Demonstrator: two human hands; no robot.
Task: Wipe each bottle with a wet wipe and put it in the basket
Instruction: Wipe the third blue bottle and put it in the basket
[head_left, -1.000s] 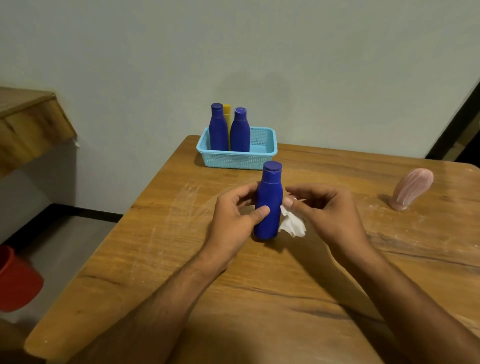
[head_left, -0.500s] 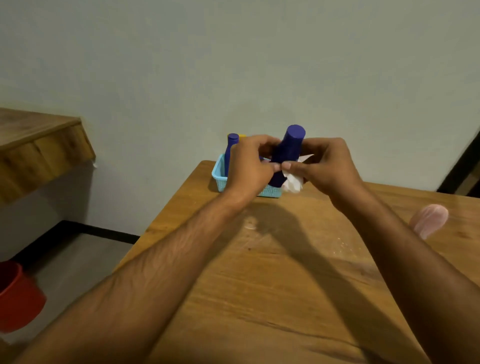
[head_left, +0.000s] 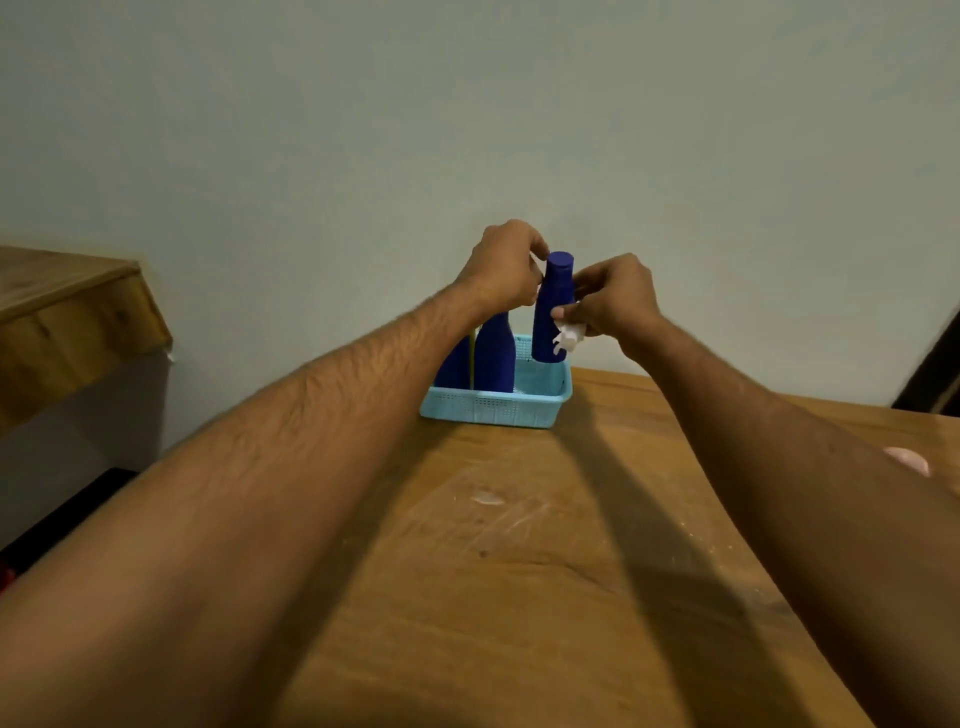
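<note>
I hold a blue bottle (head_left: 551, 312) upright over the right half of the light blue basket (head_left: 493, 408), its base at about rim height. My left hand (head_left: 506, 267) grips the bottle near its cap from the left. My right hand (head_left: 613, 301) pinches a crumpled white wet wipe (head_left: 567, 338) and its thumb presses on the bottle's right side. In the basket's left half stands a second blue bottle (head_left: 493, 358), and a third blue bottle (head_left: 454, 366) is partly hidden by my left forearm. A sliver of a yellow bottle (head_left: 472, 353) shows between them.
The basket sits at the far edge of the wooden table (head_left: 519, 571), against the wall. A pink object (head_left: 909, 460) lies at the right, mostly hidden by my right forearm. A wooden shelf (head_left: 67, 306) juts out at the left.
Both hands have carried the blue bottle from the middle of the table up and forward, and it has gone from tilted to upright over the basket. The wipe stays in my right hand.
</note>
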